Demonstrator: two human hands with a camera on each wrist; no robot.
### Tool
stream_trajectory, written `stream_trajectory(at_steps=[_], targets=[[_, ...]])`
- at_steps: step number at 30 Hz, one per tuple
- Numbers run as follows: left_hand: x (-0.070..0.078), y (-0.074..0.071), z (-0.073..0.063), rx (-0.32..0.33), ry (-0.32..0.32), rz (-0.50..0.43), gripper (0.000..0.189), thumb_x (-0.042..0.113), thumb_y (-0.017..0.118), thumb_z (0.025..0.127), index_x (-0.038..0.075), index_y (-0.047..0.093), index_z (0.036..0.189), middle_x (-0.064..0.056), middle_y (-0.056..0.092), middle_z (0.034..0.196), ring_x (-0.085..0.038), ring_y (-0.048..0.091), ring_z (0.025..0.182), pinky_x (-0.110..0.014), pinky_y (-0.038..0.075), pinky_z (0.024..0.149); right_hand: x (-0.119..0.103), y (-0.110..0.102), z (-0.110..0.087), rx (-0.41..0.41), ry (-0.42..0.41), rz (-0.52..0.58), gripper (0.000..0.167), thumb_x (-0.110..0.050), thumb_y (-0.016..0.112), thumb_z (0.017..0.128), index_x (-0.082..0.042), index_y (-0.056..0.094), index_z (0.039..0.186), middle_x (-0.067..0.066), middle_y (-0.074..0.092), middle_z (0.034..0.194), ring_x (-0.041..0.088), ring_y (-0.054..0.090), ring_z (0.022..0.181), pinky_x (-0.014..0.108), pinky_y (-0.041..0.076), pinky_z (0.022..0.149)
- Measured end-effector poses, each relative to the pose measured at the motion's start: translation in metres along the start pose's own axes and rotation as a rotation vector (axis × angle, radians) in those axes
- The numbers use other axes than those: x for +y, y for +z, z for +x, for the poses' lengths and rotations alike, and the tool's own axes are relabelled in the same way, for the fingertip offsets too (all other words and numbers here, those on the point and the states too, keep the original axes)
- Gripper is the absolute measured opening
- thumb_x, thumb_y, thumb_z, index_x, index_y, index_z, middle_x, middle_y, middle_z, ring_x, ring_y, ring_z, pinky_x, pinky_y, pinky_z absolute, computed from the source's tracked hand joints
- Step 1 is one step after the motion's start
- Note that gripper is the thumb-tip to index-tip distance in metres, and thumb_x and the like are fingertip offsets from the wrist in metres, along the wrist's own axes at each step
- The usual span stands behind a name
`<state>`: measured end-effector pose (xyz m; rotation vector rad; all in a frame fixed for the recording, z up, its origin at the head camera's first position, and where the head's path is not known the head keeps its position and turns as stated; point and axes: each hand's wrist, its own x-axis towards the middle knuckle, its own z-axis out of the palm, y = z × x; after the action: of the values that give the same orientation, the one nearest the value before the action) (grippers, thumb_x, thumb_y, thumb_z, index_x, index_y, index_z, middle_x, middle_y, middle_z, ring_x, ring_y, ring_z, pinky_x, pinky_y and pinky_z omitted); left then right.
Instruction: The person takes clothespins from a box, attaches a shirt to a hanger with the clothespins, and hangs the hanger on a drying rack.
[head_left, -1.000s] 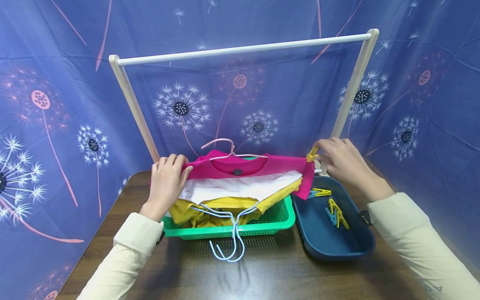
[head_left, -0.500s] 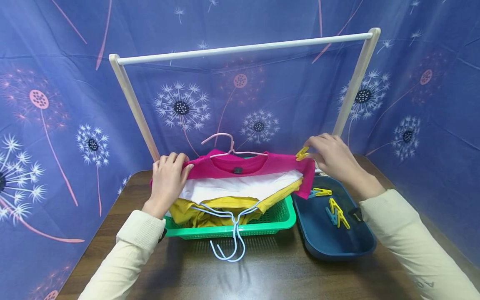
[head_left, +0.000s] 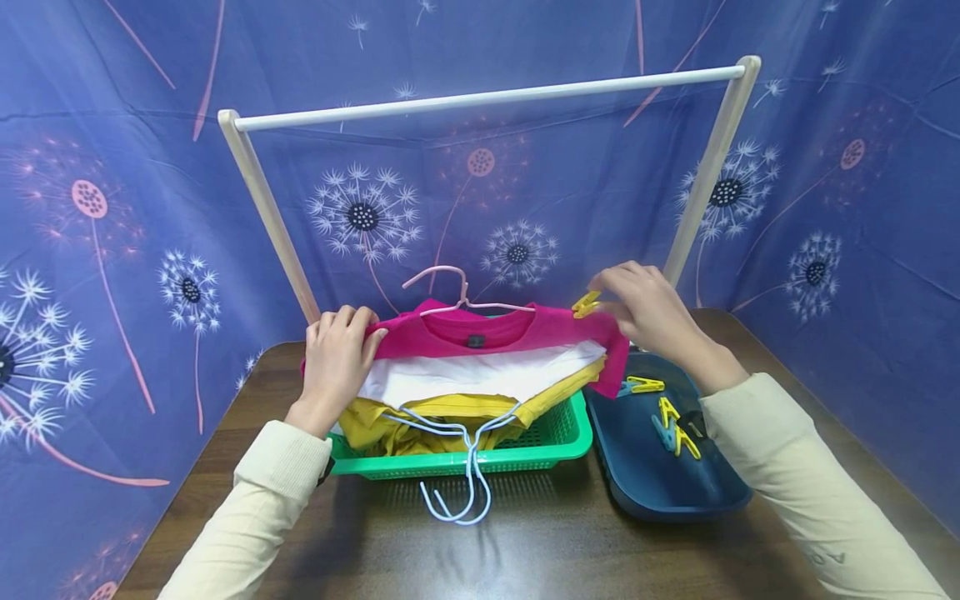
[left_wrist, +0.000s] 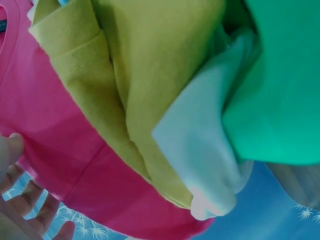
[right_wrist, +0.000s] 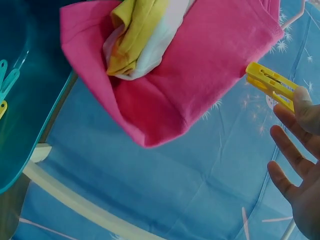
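Note:
A pink shirt point(head_left: 558, 329) hangs on a pink hanger point(head_left: 464, 298), whose hook stands up behind the collar. My left hand point(head_left: 333, 362) pinches its left shoulder, thumb in front and fingers behind. With thumb and index finger, my right hand point(head_left: 651, 312) pinches a yellow clothespin point(right_wrist: 271, 85); the other fingers are spread. The clothespin's tip meets the shirt's right shoulder edge, a little outside the hanger's end. Below the pink shirt lie a white garment point(head_left: 487, 371) and yellow clothing point(head_left: 390, 429), with light blue hangers point(head_left: 471, 458) hooked toward me.
A green basket point(head_left: 532, 457) sits under the clothes on the wooden table point(head_left: 540, 550). To its right, a dark blue bin point(head_left: 637, 475) contains yellow clothespins point(head_left: 682, 440) and blue ones. Behind stands a wooden rack with a white bar point(head_left: 487, 102), before a patterned blue curtain.
My right hand has moved left along the shirt's shoulder with the yellow clothespin, from near the sleeve end toward the hanger. My left hand has stayed nearly still.

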<state>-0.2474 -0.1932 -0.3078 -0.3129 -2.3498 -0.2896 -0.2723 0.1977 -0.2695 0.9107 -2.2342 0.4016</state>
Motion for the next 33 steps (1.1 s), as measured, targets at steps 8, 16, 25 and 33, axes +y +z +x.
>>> stream_trajectory(at_steps=[8,16,25,33], targets=[[0.000,0.000,0.000,0.005,-0.002,0.006,0.016,0.026,0.061,0.087,0.011,0.057,0.092,-0.010,0.057,0.087,-0.033,0.049,0.084,-0.050,0.036,0.083,-0.001,0.007,0.003,0.010,0.011,0.014,0.020,0.000,0.069,0.076,-0.004,0.061,0.093,0.010,0.065,0.092,0.028,0.056,0.092,0.048,0.040,0.079],[0.001,0.000,0.000,-0.007,-0.008,0.012,0.017,0.027,0.060,0.088,0.011,0.057,0.093,-0.010,0.057,0.088,-0.033,0.049,0.084,-0.051,0.036,0.083,0.002,0.017,0.003,0.021,0.032,0.041,0.020,0.002,0.069,0.074,-0.004,0.061,0.091,0.010,0.066,0.090,0.029,0.056,0.091,0.048,0.040,0.077],[0.001,0.001,0.001,-0.016,-0.006,0.011,0.017,0.027,0.060,0.088,0.011,0.057,0.094,-0.010,0.057,0.089,-0.033,0.050,0.085,-0.050,0.036,0.083,0.006,0.024,0.001,0.007,0.061,0.055,0.018,0.001,0.069,0.076,-0.005,0.061,0.090,0.010,0.067,0.090,0.030,0.057,0.091,0.050,0.040,0.079],[-0.001,0.001,0.002,-0.022,-0.006,0.007,0.018,0.027,0.060,0.088,0.011,0.057,0.094,-0.011,0.058,0.090,-0.033,0.050,0.086,-0.050,0.036,0.082,0.007,0.024,0.000,-0.046,0.098,0.057,0.020,-0.005,0.069,0.078,-0.005,0.061,0.097,0.012,0.065,0.096,0.029,0.055,0.091,0.047,0.039,0.076]])
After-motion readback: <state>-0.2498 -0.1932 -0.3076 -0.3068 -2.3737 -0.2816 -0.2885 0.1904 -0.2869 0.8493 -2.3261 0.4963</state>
